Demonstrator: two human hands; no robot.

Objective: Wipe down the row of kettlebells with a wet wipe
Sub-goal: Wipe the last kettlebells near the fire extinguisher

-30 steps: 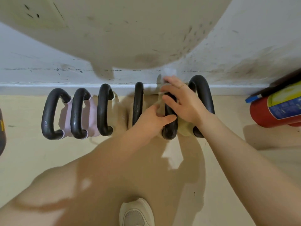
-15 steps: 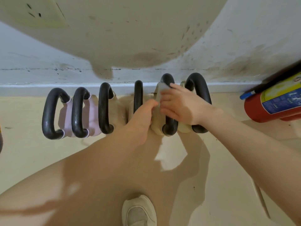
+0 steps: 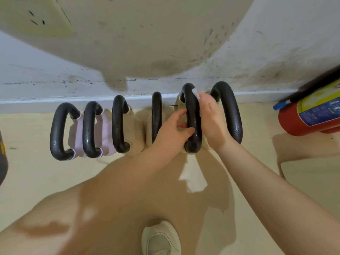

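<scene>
Several kettlebells with black handles stand in a row along the wall, two pink ones [image 3: 103, 133] at the left and beige ones to the right. My left hand [image 3: 172, 132] grips the lower part of the black handle [image 3: 191, 115] of the second kettlebell from the right. My right hand [image 3: 211, 116] lies against that handle's right side and holds a white wet wipe [image 3: 196, 93], which peeks out by the fingertips near the handle's top. The rightmost handle [image 3: 231, 111] stands just beyond my right hand.
A red fire extinguisher [image 3: 311, 115] lies on the floor at the right against the wall. My shoe [image 3: 161, 240] shows at the bottom. A dark object [image 3: 2, 157] sits at the left edge. The white baseboard [image 3: 36, 105] runs behind the row.
My right hand has slid with the wipe from the handle's left side over to its right side and up toward the top. My left hand has closed round the handle's lower part.
</scene>
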